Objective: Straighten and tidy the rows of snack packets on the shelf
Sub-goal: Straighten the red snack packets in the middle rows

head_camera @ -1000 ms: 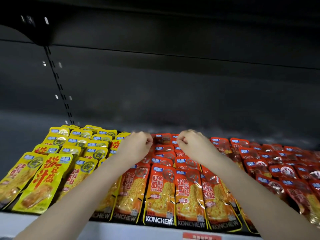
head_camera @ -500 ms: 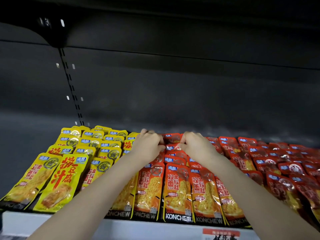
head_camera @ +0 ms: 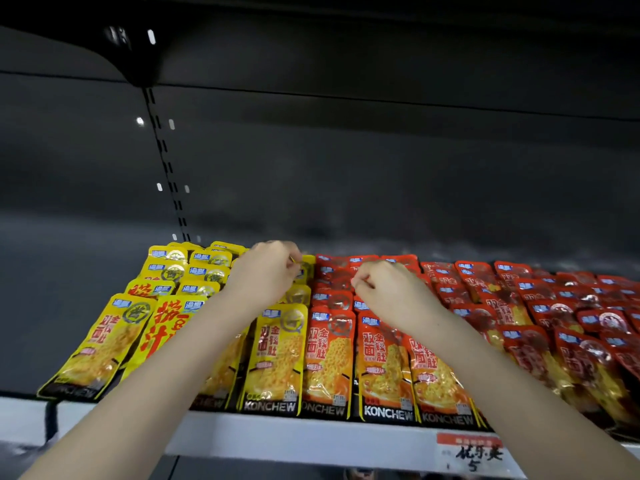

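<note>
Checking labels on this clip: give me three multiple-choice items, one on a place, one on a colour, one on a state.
1. The left hand is: A at the back of the yellow packets; B at their front ends; C out of view.
2. The packets under the right hand are: A green; B red; C blue.
3. The right hand's fingers are: A spread flat; B curled; C pointing up.
Answers: 1 A, it sits over the rear yellow rows; 2 B, red packets lie beneath it; 3 B, its fingers bend down onto the packet tops.
</note>
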Demonstrator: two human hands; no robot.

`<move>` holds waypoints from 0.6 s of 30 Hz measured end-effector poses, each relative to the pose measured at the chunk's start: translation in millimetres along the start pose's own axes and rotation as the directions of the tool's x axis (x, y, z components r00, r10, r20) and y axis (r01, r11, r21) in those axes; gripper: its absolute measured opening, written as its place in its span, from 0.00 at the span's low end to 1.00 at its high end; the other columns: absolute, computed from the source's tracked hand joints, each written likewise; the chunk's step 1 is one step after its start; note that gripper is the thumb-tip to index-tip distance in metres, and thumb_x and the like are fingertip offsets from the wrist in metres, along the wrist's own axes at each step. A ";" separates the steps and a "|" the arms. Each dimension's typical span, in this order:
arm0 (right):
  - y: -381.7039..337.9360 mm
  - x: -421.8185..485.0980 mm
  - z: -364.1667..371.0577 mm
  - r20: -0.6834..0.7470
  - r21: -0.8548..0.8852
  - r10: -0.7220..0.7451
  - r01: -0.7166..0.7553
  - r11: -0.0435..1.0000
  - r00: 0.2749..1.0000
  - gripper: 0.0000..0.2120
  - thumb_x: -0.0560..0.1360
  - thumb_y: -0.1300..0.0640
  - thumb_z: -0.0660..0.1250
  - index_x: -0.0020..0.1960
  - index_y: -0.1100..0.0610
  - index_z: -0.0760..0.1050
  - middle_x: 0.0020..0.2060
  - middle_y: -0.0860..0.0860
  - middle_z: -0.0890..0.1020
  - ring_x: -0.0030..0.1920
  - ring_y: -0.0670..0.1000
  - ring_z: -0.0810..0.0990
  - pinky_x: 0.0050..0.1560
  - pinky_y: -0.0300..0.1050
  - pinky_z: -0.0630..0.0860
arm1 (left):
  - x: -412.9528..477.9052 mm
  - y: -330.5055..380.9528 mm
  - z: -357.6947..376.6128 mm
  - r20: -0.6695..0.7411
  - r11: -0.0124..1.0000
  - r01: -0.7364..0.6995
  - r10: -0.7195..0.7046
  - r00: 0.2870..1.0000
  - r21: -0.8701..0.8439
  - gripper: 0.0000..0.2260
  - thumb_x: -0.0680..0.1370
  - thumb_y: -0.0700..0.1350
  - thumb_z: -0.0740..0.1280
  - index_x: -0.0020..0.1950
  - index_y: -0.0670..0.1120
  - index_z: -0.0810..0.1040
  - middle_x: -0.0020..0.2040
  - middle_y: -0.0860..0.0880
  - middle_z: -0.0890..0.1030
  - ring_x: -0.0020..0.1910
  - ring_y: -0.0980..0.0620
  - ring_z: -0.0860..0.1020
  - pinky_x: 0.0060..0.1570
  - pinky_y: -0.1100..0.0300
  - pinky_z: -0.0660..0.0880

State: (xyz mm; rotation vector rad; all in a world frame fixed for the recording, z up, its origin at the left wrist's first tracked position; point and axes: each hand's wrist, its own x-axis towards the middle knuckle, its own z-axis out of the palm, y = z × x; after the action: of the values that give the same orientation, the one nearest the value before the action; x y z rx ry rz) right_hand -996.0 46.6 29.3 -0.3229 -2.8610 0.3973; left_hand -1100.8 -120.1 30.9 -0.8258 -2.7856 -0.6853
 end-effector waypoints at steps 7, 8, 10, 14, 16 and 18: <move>-19.5 -2.7 19.9 0.065 -0.001 0.010 -0.010 1.000 0.998 0.13 0.78 0.51 0.63 0.59 0.56 0.73 0.48 0.51 0.81 0.49 0.53 0.80 0.45 0.45 0.76 | -21.1 -14.9 8.8 0.087 0.994 -0.072 0.065 0.994 0.079 0.10 0.77 0.53 0.65 0.55 0.50 0.79 0.55 0.50 0.78 0.57 0.48 0.75 0.51 0.55 0.72; -21.1 -3.0 20.0 0.056 0.007 0.008 -0.009 1.000 0.998 0.13 0.79 0.52 0.63 0.60 0.56 0.73 0.47 0.51 0.80 0.49 0.52 0.80 0.44 0.43 0.74 | -22.0 -15.7 9.2 0.081 0.995 -0.078 0.073 0.994 0.069 0.11 0.78 0.52 0.65 0.56 0.50 0.79 0.56 0.49 0.78 0.57 0.48 0.75 0.52 0.55 0.72; -22.6 -3.1 20.1 0.047 0.017 0.012 -0.013 1.000 0.999 0.13 0.79 0.53 0.63 0.61 0.57 0.73 0.49 0.51 0.81 0.50 0.51 0.80 0.44 0.41 0.72 | -22.4 -18.4 8.7 0.065 0.997 -0.083 0.083 0.994 0.002 0.10 0.78 0.49 0.64 0.57 0.49 0.79 0.57 0.49 0.79 0.56 0.47 0.76 0.53 0.54 0.74; -25.0 -4.3 19.7 0.010 -0.038 0.024 -0.023 0.999 1.000 0.12 0.79 0.52 0.61 0.60 0.56 0.74 0.52 0.52 0.79 0.48 0.50 0.80 0.46 0.43 0.76 | -22.5 -26.1 1.1 -0.024 0.993 -0.090 0.089 0.996 -0.080 0.09 0.79 0.43 0.62 0.55 0.48 0.80 0.54 0.49 0.81 0.52 0.47 0.78 0.46 0.56 0.74; -28.3 -3.6 18.8 -0.037 -0.056 0.011 -0.013 0.998 0.999 0.12 0.80 0.52 0.60 0.58 0.56 0.75 0.52 0.52 0.77 0.50 0.51 0.79 0.48 0.44 0.77 | -20.8 -30.7 -4.2 -0.062 0.994 -0.085 0.080 0.995 -0.076 0.09 0.79 0.42 0.62 0.56 0.48 0.80 0.55 0.50 0.80 0.54 0.48 0.77 0.47 0.56 0.74; -35.1 0.0 18.0 -0.055 -0.055 -0.011 0.008 0.998 0.998 0.11 0.80 0.52 0.59 0.56 0.57 0.75 0.52 0.52 0.77 0.51 0.53 0.79 0.49 0.48 0.77 | -17.8 -33.9 -6.2 -0.037 0.995 -0.084 0.083 0.996 -0.047 0.10 0.79 0.43 0.63 0.57 0.49 0.80 0.56 0.50 0.80 0.55 0.48 0.77 0.50 0.54 0.76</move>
State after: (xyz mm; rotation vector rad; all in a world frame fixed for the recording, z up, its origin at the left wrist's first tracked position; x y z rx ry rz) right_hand -1007.2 9.4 22.7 -0.3246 -2.8221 0.3040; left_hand -1104.4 -156.7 18.6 -0.9245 -2.6960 -0.7486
